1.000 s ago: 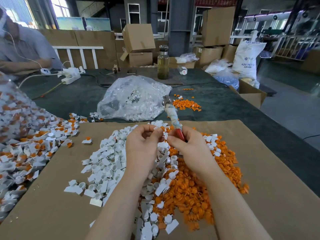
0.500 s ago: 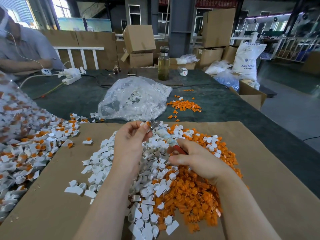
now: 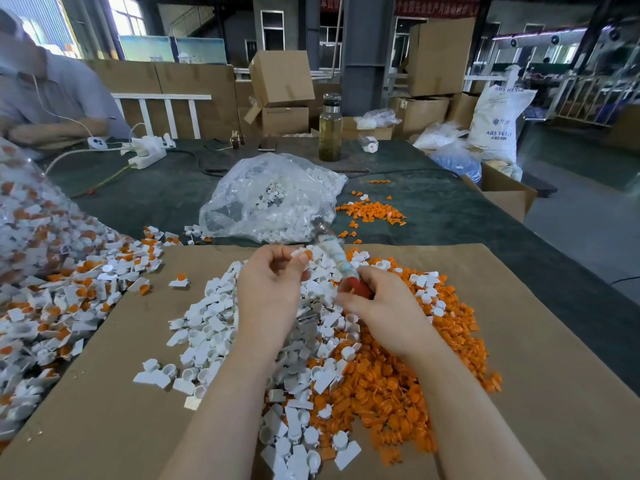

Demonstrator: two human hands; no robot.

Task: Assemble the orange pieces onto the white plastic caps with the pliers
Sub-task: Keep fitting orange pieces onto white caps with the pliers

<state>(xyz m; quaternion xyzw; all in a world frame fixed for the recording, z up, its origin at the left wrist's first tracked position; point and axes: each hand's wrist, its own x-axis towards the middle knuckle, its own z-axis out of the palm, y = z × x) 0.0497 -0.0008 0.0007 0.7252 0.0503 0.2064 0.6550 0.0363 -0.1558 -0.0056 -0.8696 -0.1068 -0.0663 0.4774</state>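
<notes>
Above the mixed heap on the cardboard sheet (image 3: 519, 341), the left hand (image 3: 273, 289) was raised, thumb and forefinger pinched on a white plastic cap (image 3: 300, 252) with an orange piece (image 3: 308, 255) showing at its top. Just right of that hand, the right hand (image 3: 384, 310) was curled tight round the red handle of the pliers (image 3: 337, 261), whose taped shank slanted up and away from it, passing close beside the pinched cap; the tool's tip was blurred, so whether it touched the cap could not be told. Below and between both hands lay the loose white caps (image 3: 207, 323); under and right of the right hand spread the orange pieces (image 3: 381, 393). Far left of the left hand, on the tabletop (image 3: 450, 216), a pile of finished caps (image 3: 69, 299) had built up.

Judging by this, one cap was at the pressing step. The next move would call for bringing the pliers' tip squarely onto the orange piece and squeezing while the left hand held the cap steady.
</notes>
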